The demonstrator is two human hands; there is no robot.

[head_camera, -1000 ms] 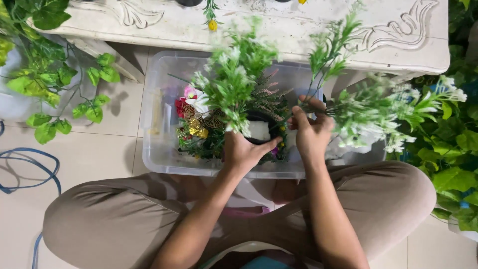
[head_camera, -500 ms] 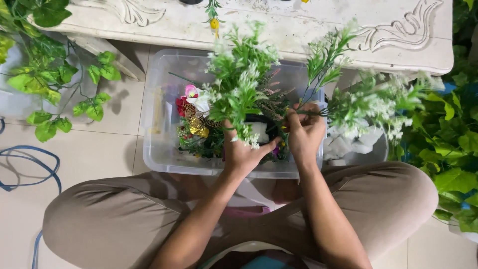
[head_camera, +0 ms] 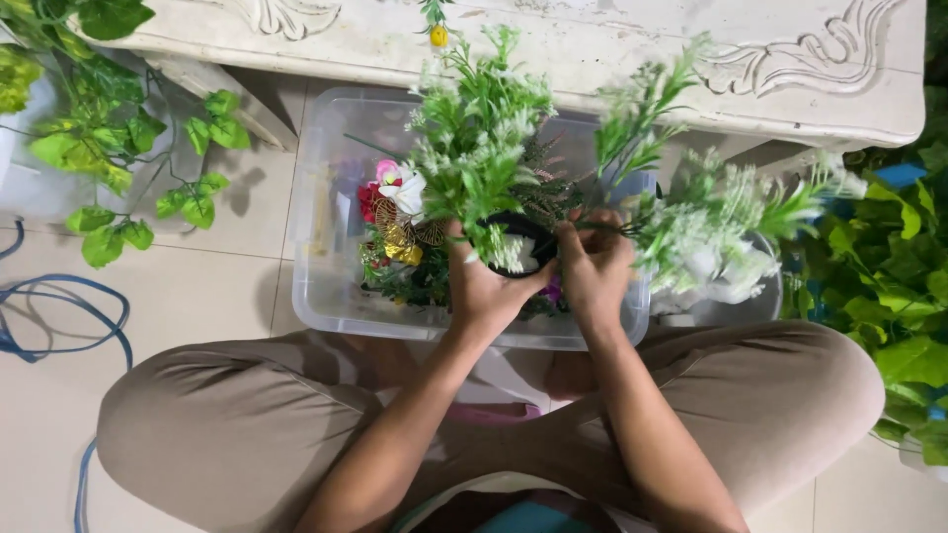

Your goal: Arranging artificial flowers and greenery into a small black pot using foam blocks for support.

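left hand [head_camera: 484,286] grip clasps small black pot [head_camera: 520,240] of white-green sprigs | right hand [head_camera: 595,271] grip pinches sprig stem [head_camera: 632,133] just beside pot, over clear bin [head_camera: 326,296] | pot already well filled; this stem not yet seated

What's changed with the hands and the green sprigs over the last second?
The right hand has moved in beside the left hand at the small black pot, bringing its green sprig from a sideways lean to nearly upright. The left hand has kept its hold on the pot and its bunch of greenery. The clear bin and white table have not moved.
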